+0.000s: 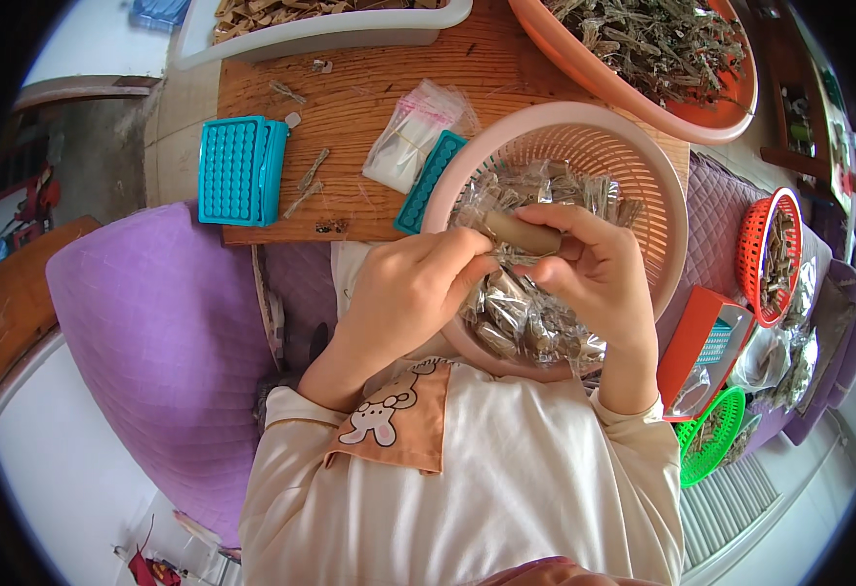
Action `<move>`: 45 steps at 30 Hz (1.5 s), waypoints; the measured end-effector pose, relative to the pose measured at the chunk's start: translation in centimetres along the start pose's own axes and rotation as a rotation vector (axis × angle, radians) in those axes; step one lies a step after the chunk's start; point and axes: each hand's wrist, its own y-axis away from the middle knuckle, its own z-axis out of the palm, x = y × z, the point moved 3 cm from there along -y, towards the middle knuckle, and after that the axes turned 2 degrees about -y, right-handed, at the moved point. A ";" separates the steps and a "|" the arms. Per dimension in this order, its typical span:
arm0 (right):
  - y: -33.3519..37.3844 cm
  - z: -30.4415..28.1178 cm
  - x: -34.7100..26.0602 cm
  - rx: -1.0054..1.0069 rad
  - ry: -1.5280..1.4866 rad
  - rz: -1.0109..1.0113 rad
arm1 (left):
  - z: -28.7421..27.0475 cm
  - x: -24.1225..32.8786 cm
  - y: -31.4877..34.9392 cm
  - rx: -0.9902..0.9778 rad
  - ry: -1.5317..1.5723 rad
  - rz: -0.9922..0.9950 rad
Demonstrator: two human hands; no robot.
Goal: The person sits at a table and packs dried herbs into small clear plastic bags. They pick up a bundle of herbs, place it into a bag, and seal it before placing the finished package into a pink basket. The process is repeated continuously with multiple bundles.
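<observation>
Over a pink plastic basket, both my hands work close together. My right hand grips a smooth olive-brown roll between thumb and fingers; its exact kind I cannot tell. At the roll's left end, the thumb and forefinger of my left hand are pinched together. Clear plastic shows around the fingertips, but what the left hand pinches is hidden. Below the hands, clear plastic packets of dried grey-brown plant pieces lie in the basket.
On the wooden table are teal trays, clear plastic bags and stray dried sprigs. A white tub and an orange basin stand beyond. Red and green baskets and an open red box sit to the right.
</observation>
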 end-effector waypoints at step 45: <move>-1.4 -1.5 1.5 0.137 0.227 0.003 | 1.6 -17.0 -5.7 0.413 -0.434 -0.113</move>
